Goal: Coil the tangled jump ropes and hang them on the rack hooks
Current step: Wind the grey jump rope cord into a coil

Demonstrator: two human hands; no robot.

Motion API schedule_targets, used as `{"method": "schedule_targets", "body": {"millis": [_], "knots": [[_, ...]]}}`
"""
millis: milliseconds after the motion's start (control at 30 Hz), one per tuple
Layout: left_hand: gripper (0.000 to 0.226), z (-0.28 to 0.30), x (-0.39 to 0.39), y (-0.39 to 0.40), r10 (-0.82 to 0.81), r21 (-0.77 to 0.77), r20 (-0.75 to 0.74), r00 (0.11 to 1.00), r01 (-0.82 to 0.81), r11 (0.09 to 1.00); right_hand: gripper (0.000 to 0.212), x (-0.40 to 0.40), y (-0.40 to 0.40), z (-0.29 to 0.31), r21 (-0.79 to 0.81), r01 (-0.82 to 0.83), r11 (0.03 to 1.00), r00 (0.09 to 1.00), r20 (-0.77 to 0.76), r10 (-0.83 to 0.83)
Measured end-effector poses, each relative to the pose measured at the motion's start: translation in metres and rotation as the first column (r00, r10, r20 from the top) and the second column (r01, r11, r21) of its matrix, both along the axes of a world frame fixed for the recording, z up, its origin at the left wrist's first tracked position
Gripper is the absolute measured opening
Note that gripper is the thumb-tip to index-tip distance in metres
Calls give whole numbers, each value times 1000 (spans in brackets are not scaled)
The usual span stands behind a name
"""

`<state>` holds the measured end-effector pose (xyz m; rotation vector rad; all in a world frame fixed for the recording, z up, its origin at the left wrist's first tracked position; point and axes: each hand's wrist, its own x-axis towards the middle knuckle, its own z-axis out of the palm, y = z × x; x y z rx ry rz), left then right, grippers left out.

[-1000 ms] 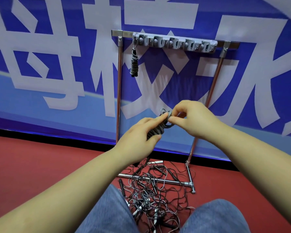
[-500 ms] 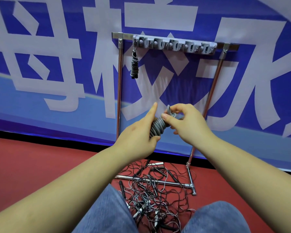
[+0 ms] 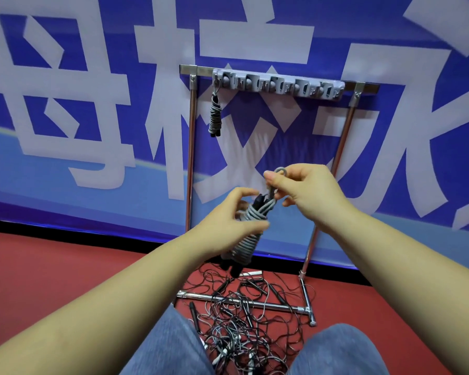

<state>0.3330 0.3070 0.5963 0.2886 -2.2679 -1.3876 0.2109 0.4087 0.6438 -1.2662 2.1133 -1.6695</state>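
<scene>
a blue banner (image 3: 65, 185) with large pale characters fills the background above a red floor (image 3: 52, 280), and a black strip is seen where the two meet. in front of the banner a metal rack (image 3: 191, 163) is stood on the floor, its two uprights joined by a top bar, its foot bar laid across the floor. a grey hook strip (image 3: 279, 86) is fixed along the top bar. one coiled rope (image 3: 215, 117) is hung from the leftmost hook, well above the hands, with its black handle ends pointed down. at the bottom of the view two knees in blue denim (image 3: 168, 345) are seen, and between them, over and around the foot bar, a tangled pile of ropes (image 3: 244, 315) is spread on the floor. the grey coiled bundle (image 3: 248, 234) is held in the air in front of the rack, tilted, with its black handle ends at the lower left and its top toward the upper right. the left hand (image 3: 228, 223) is wrapped round the middle of the bundle, thumb across the front and fingers curled behind, so the bundle is seen just right of the palm. the right hand (image 3: 306, 190) is placed just above and right of the bundle's top, and the small grey loop (image 3: 280, 171) that sticks up from it is pinched between thumb and forefinger, the other fingers curled loosely below.
</scene>
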Motion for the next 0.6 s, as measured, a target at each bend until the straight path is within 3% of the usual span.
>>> {"method": "schedule_targets", "body": {"millis": [33, 100, 200, 400, 600], "knots": [[54, 5, -4, 2, -39, 80, -26, 999, 41, 996, 25, 3, -2, 1, 26, -23, 999, 999, -31, 24], [54, 11, -15, 5, -63, 52, -69, 996, 67, 996, 31, 8, -5, 4, 20, -27, 999, 999, -46, 28], [18, 17, -22, 13, -50, 86, -101, 994, 59, 995, 36, 6, -4, 7, -85, 23, 996, 999, -36, -26], [47, 14, -25, 24, -41, 198, -183, 982, 78, 977, 30, 9, 5, 14, -85, 0, 996, 995, -103, -8], [25, 20, -24, 22, -35, 151, -216, 976, 69, 986, 21, 8, 10, 26, -104, 21, 994, 985, -168, -38]]}}
